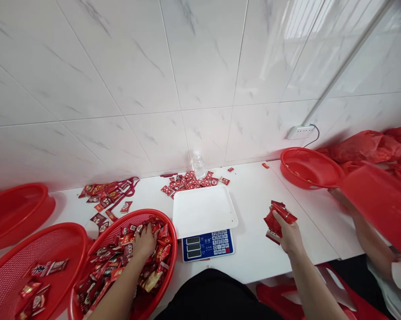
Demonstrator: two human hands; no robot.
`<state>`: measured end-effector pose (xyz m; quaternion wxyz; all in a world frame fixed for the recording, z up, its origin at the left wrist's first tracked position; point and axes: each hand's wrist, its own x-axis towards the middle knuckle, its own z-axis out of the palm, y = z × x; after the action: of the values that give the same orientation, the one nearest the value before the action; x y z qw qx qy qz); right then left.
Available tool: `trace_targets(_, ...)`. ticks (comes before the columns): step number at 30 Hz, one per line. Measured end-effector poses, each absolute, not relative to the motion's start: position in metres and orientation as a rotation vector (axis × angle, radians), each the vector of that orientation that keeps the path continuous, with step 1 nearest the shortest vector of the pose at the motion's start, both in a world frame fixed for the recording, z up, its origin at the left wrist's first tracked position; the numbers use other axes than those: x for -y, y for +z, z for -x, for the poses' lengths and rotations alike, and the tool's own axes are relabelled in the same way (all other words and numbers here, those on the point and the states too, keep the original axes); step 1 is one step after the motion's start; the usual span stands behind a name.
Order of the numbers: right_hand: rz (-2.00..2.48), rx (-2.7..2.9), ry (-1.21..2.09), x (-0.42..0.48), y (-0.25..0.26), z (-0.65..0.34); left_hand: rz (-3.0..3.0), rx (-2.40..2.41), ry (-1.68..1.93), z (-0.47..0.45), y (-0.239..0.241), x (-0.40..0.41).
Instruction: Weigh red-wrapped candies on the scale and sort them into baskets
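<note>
The left hand (pixel 145 242) is sunk palm down into a red mesh basket (pixel 133 212) at the near left of the white desk (pixel 253 200). Its fingers are buried among the red candy packets (pixel 120 258) that fill the basket, so I cannot tell whether they are gripping any. The right hand (pixel 288 233) is raised just above the desk, to the right of the scale, and is clenched around a handful of packets (pixel 277 220) with the same red wrapping. These stick out above and to the left of the fingers.

Between the two hands stands a digital scale (pixel 205 211) with a bare white pan and a blue keypad (pixel 220 243) facing the person. Behind it, loose packets (pixel 190 181) lie scattered near the tiled wall, beside a clear bottle (pixel 198 164). Another small pile (pixel 107 193) lies further left.

A second mesh basket (pixel 53 231) at the far left holds only a few packets (pixel 47 267), with a red basin (pixel 17 209) behind it. To the right, a round red bowl (pixel 308 169) sits near the wall below a white socket (pixel 300 132), next to red plastic bags (pixel 367 146). At the right edge, a co-worker's arm (pixel 363 226) reaches under a tilted red tub (pixel 380 204).
</note>
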<state>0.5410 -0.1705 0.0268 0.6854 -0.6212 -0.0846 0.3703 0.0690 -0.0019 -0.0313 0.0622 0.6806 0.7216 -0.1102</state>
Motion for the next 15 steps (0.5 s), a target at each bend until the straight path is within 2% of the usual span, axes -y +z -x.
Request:
trace_targets(8,1.482,0.319,0.486,0.171,0.077,-0.546,-2.045,-2.190,-0.330,-0.074,-0.027,0.004)
trace_targets(12,1.504,0.303,0.286,0.171,0.073,-0.559,-2.034,-2.195,-0.319,-0.075,-0.025,0.007)
trace_targets(15,1.465,0.194,0.307,0.174,0.054,-0.575,-2.031,-2.200,-0.316,-0.075,-0.027,0.007)
